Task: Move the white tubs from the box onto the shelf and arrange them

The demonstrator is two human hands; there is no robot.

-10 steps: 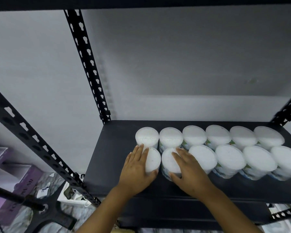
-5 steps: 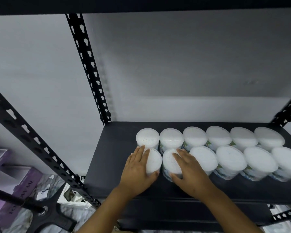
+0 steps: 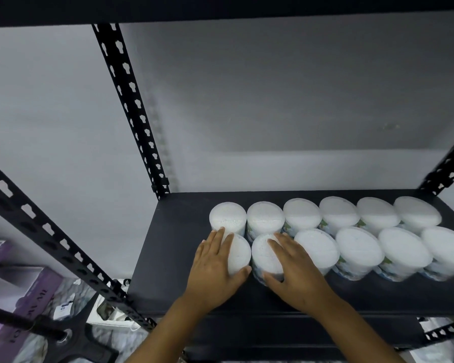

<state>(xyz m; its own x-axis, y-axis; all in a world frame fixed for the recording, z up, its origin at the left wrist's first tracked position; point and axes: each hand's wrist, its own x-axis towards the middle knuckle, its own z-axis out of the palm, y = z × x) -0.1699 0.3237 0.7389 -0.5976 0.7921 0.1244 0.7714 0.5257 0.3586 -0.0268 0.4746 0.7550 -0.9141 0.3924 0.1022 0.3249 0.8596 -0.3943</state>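
Note:
Several white tubs stand in two rows on the black shelf (image 3: 168,258), filling it from the middle to the right edge. My left hand (image 3: 215,268) grips the leftmost front tub (image 3: 240,254), fingers over its lid and thumb at its near side. My right hand (image 3: 294,268) grips the front tub beside it (image 3: 264,254) the same way. Both tubs touch each other and the back row behind them, whose left end tub (image 3: 227,216) stands just past my left fingertips. The box is not in view.
Black perforated uprights (image 3: 131,111) frame the shelf, with another shelf board overhead and a grey wall behind. The shelf's left third is bare. Down left on the floor are purple boxes (image 3: 16,299) and a black stand base (image 3: 71,336).
Both hands and the two front tubs have edged slightly forward toward the back row; otherwise they keep the same hold.

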